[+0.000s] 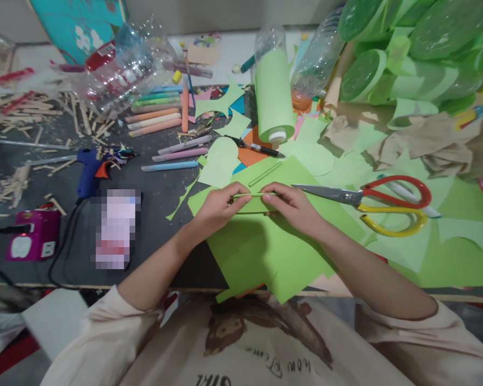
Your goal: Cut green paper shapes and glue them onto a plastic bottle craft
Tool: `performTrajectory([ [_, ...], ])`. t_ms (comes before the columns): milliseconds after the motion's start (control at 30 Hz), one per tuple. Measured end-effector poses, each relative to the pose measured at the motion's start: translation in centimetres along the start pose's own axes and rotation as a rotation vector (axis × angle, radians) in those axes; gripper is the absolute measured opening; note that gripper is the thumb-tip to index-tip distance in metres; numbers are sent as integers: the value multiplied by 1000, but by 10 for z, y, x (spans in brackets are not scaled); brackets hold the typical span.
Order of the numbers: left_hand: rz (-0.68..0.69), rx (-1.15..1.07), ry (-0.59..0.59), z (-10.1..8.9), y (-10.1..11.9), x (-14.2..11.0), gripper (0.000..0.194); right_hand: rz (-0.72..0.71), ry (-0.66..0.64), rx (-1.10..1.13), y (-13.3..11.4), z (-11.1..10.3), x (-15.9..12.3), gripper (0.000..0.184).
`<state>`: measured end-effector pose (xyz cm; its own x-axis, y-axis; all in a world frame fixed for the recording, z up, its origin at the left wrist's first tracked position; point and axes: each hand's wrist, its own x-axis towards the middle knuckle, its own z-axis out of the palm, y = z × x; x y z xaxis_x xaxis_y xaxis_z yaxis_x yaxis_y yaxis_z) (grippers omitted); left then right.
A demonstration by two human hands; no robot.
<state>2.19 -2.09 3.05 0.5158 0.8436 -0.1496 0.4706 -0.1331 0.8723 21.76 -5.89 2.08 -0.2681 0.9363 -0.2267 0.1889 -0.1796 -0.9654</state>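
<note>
My left hand (219,206) and my right hand (292,206) meet over a light green paper sheet (265,252) at the table's near edge. Both pinch a narrow green paper strip (247,196) between thumbs and fingers, one at each end. The strip lies level just above the sheet. A second thin green strip (265,173) lies on the sheet just beyond my hands.
Red and yellow scissors (386,203) lie right of my right hand. A bottle wrapped in green paper (273,96) stands behind, beside a black pen (257,147). A blue glue gun (89,169), pastel sticks (156,115), wooden sticks and a clear bottle (121,69) lie to the left. Green paper-covered bottles (406,64) pile up far right.
</note>
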Motion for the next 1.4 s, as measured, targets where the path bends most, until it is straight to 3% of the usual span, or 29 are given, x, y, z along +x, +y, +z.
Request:
performTrajectory([
  [800, -11, -115, 56, 1, -2, 0, 25, -77, 75, 56, 2, -1, 1, 24],
  [1400, -92, -276, 84, -2, 1, 1, 34, 47, 80, 269, -1, -1, 2, 44],
])
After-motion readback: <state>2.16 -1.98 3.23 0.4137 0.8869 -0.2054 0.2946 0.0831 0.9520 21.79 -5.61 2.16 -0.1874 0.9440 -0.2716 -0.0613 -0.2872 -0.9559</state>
